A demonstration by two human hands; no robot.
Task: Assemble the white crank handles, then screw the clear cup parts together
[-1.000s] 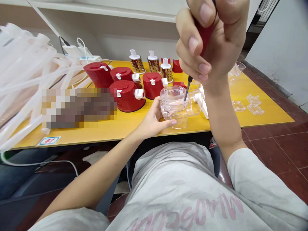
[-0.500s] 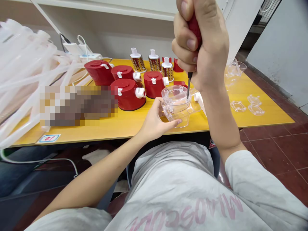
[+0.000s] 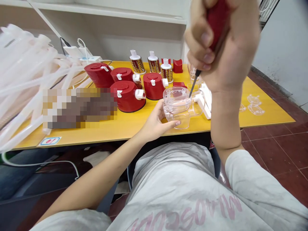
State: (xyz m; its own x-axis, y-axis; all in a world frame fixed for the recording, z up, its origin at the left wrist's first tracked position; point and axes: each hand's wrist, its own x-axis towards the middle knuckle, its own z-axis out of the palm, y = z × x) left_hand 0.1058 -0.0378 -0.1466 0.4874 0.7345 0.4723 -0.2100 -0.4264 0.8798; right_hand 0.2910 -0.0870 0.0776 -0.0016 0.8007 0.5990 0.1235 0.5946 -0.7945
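Note:
My left hand (image 3: pixel 157 123) grips the left side of a clear plastic housing (image 3: pixel 181 110) near the table's front edge, its thumb across the lower front. Raised above and to the right, my right hand (image 3: pixel 228 45) is closed around the red handle of a screwdriver (image 3: pixel 218 24). The dark shaft slants down to the left, and its tip lies at the housing's upper right rim; whether it touches a screw I cannot make out. Behind the housing's side tube is a white plastic part (image 3: pixel 204 102), partly covered by my right forearm.
Several red bases (image 3: pixel 127 98) with white fittings stand left of the housing. Metal grater drums (image 3: pixel 154 64) and red pieces (image 3: pixel 177 65) are behind. Clear flat parts (image 3: pixel 255 105) lie at the right. Long translucent tubes (image 3: pixel 29 67) are heaped at the left. A shelf (image 3: pixel 108 11) spans the back.
My right hand has moved right and the screwdriver now leans more, with its handle further right. My left hand still holds the clear housing in nearly the same place.

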